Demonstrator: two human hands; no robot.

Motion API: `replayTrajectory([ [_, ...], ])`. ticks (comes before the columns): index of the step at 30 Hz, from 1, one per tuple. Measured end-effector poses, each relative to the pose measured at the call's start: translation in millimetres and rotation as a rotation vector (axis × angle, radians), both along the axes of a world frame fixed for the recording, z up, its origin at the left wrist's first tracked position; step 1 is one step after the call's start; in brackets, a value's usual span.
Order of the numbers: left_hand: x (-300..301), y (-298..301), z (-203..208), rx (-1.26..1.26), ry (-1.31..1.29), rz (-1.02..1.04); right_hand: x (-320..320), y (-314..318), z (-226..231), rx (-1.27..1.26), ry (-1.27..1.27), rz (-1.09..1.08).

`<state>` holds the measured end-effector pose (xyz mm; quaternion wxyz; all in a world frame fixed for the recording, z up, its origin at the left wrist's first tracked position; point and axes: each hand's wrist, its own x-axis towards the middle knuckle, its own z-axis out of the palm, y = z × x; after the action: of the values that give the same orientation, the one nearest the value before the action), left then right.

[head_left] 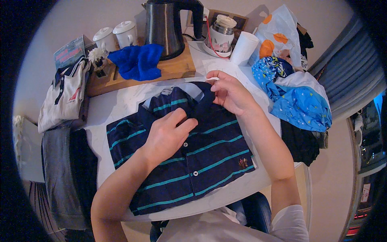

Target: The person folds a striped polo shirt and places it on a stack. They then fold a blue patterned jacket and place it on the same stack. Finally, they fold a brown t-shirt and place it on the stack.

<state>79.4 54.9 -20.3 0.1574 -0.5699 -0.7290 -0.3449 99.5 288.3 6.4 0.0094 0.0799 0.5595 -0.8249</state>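
A pale top (201, 228) fills six o'clock. On the table (111, 103) lies a shirt (219, 147): the right hand (234, 94) pinches its collar (204, 103) at one o'clock; the left hand (165, 137) curls over its front, grip unclear.

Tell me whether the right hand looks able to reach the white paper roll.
Probably yes: the white paper roll is just beyond the right hand, nothing visibly blocking, though the fingers touch the striped shirt's collar.
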Motion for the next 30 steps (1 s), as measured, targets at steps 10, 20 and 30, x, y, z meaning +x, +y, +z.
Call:
replayTrajectory([
  [10,0.6,2.3,3.0,0.161,-0.147,-0.111,8.0,-15.5,21.8,0.051,0.118,-0.181],
  [20,-3.7,1.0,3.3,0.107,-0.245,-0.099,-6.5,-16.2,-30.4,0.660,0.145,-0.024],
  [30,-72.5,-33.9,-1.0,-0.155,-0.506,0.466,-4.9,-20.0,-25.6,0.858,0.174,-0.003],
])
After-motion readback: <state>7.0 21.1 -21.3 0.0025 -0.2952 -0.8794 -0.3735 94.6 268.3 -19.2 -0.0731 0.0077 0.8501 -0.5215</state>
